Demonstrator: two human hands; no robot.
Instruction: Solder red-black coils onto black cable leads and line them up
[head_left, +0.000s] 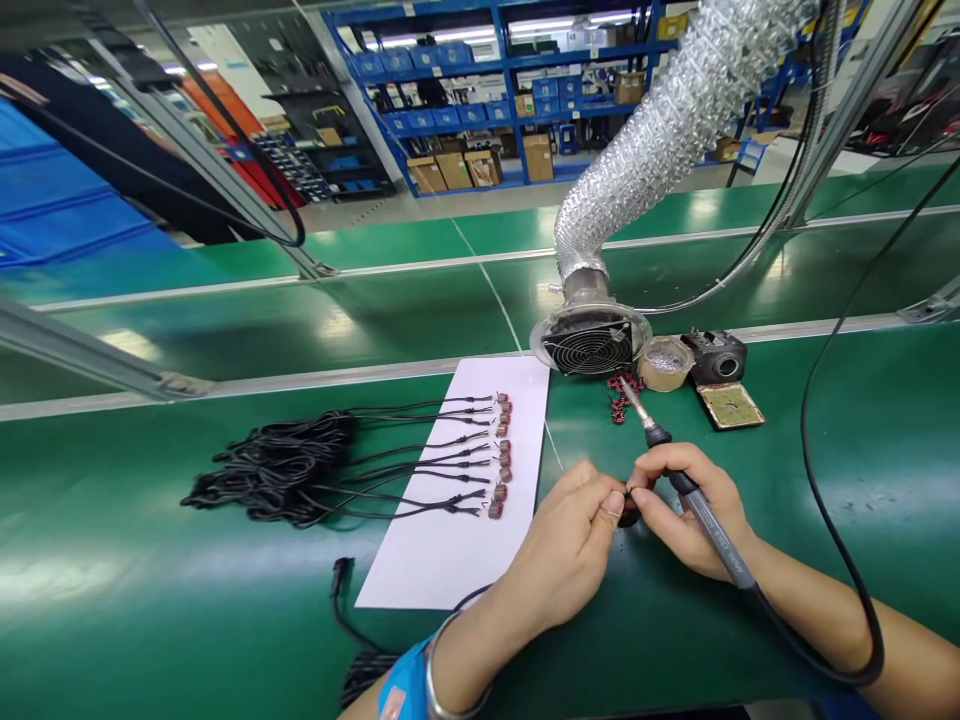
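A blue wristband [405, 690] and a metal bangle [435, 690] ring the left wrist at the 6 o'clock edge of the view. Just beyond, the left hand [559, 560] has thumb and forefinger closed on a small dark part [628, 508] just above the green tabletop [150, 600]. The right hand [690, 510] meets that part with its fingertips, and its fingers are wrapped round a soldering iron [686, 487] whose tip points toward 11 o'clock. At 9 o'clock from the hands lies a white paper sheet [450, 560] with a row of small coils [501, 450] on the ends of black cables [285, 470]. At 12 o'clock stands a fume extractor fan [589, 345], with a tape roll [665, 362] and a sponge tray [729, 405] beside it.
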